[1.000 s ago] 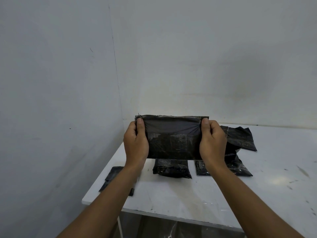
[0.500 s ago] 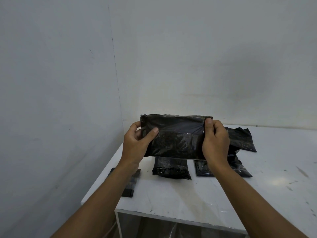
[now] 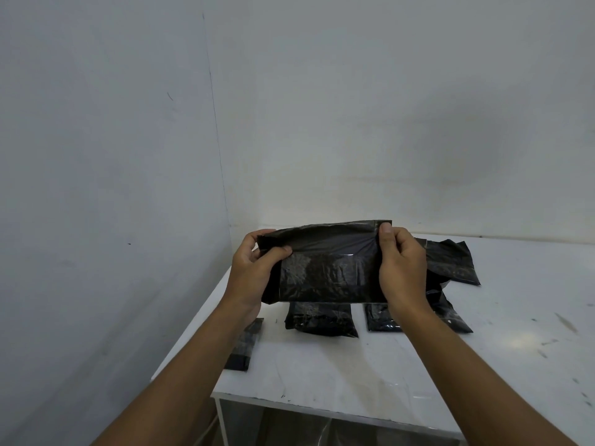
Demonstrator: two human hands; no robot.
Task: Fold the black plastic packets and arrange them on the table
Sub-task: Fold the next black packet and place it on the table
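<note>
One view only, from the head camera. Held in the air above the left part of the white table (image 3: 354, 375): a black plastic packet (image 3: 325, 272), stretched wide from left to right, top edge rolled over towards the near side. Gripped at both short ends. Left hand (image 3: 254, 272) curled round the left end, thumb (image 3: 280, 252) pressed on the near face, fingers tucked behind. Right hand (image 3: 402, 268) pinching the top right corner, thumb (image 3: 385, 231) on the near face, other fingers hidden behind the film.

Likely to handle as thin, light, soft film: limp, glossy, probably slippery, already crinkled (hardly stiff enough to keep a crease without pressing). Best taken at the two ends or corners, as now, and kept taut while folding; probably worth flattening on the table top to set the fold.

Below it, in a row on the table: left folded packet (image 3: 244, 342) partly behind the left forearm, middle folded packet (image 3: 322, 318), right folded packet (image 3: 380, 318) partly behind the right wrist. Farther right, a loose heap of unfolded packets (image 3: 454, 262), overlapping. Contents of the packets, if any: impossible to tell. Under the table top, an open compartment (image 3: 289, 423); contents unclear.
</note>
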